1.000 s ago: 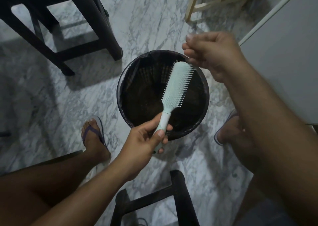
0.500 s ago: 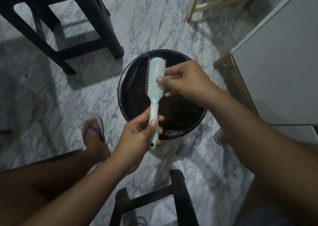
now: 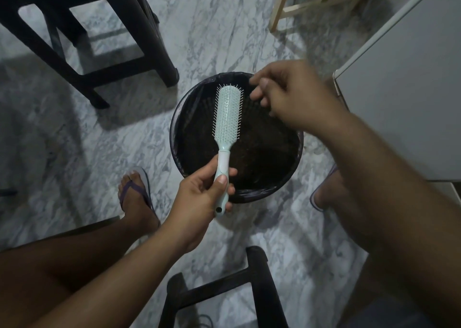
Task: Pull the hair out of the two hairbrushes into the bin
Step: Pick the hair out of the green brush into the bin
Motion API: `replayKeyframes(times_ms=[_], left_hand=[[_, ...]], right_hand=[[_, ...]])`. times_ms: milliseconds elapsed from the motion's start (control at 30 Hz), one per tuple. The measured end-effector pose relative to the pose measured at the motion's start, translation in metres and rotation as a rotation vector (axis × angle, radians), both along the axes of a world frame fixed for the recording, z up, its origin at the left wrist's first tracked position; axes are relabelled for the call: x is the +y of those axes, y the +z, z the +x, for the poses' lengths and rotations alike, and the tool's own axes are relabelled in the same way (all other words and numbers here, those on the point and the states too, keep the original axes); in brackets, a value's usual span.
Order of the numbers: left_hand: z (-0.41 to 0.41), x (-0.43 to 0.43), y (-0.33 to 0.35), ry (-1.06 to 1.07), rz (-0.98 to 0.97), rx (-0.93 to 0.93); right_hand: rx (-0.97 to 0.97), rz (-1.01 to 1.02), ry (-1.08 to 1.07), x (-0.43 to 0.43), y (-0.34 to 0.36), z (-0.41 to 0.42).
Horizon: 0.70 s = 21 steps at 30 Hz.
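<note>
View from my head, looking down. The grey-veined marble floor [image 3: 224, 28] fills the frame. A white cabinet [image 3: 411, 90] takes the right edge. A dark stool [image 3: 152, 35] stands at upper left, and part of a second dark stool [image 3: 257, 290] shows at bottom centre, between my forearms. A pale wooden frame [image 3: 321, 3] stands at the top right.

At centre is the bin [image 3: 249, 195], round, with a black liner and dark contents I cannot make out. My left foot [image 3: 136, 198], in a purple-strapped sandal, rests on the floor just left of the bin. My right foot [image 3: 324, 193] is largely hidden behind my right forearm.

My left hand [image 3: 199, 203], at lower centre, grasps the handle of the mint-green hairbrush [image 3: 228, 113], thumb laid along the handle and fingers wrapped behind it. The brush is held over the bin's opening, head toward the top of the frame and bristles facing me.

My right hand [image 3: 287, 98], blurred, hangs over the upper right part of the bin, just beside the brush head and apart from it. Its fingers are curled, with thumb and forefinger drawn together. I cannot tell whether any hair lies between them.
</note>
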State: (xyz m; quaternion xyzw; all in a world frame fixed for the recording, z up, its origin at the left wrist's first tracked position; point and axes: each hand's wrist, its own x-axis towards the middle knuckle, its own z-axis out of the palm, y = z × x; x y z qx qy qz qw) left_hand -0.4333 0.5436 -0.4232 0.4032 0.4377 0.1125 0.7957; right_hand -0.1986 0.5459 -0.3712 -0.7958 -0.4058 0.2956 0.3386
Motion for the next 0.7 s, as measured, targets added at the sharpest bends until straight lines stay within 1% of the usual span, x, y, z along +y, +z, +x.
replayKeyframes(times_ms=[133, 233, 367, 467, 533, 633, 700], left_hand=[[0.001, -0.002, 0.000, -0.027, 0.018, 0.002], [-0.002, -0.004, 0.000, -0.063, 0.059, 0.003], [-0.002, -0.003, 0.000, -0.090, 0.081, 0.009], [-0.001, -0.006, 0.002, -0.060, -0.007, -0.006], [0.000, -0.008, 0.003, -0.049, -0.041, -0.020], [0.000, -0.008, 0.004, -0.052, -0.037, -0.029], [0.000, -0.007, 0.004, -0.053, -0.026, -0.024]], right_hand=[[-0.266, -0.097, 0.209, -0.004, -0.014, -0.029], [-0.333, -0.159, 0.188, -0.002, -0.017, -0.036], [-0.283, -0.110, 0.104, 0.001, -0.012, -0.028], [-0.295, -0.081, 0.121, 0.002, -0.014, -0.030], [-0.219, 0.003, 0.070, 0.005, -0.008, -0.026], [-0.032, 0.162, -0.101, 0.009, 0.010, -0.004], [-0.022, 0.135, -0.110, 0.009, 0.014, 0.005]])
